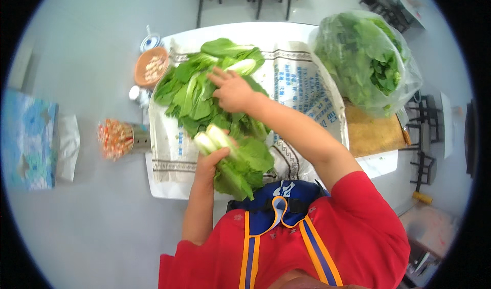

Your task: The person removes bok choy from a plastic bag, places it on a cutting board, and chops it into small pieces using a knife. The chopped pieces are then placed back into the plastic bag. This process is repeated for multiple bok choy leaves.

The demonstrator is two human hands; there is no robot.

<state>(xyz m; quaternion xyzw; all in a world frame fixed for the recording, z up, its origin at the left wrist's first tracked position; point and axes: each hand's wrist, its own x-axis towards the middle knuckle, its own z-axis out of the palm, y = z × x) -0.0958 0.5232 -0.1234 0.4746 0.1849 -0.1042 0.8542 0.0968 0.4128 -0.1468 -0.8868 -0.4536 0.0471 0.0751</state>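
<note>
A bunch of leafy greens [245,162] with pale, thick stems is in my left hand [215,160]. Its stem ends point away from me and its leaves hang toward my apron. Farther out on the table, my right hand [234,91] reaches over a pile of the same greens [191,93]. Its fingers are spread at the pile's upper part, beside a pale stem; whether they touch the leaves I cannot tell. Beneath the pile lies a flattened white woven sack [295,93] bearing blue printing.
A large clear plastic bag of greens [356,59] stands at the far right, partly over a wooden cutting board [374,131]. Along the left edge are an orange bowl of pale pieces [152,67] and a metal holder of wrapped sticks [140,137]. The white table [168,191] ends near my waist.
</note>
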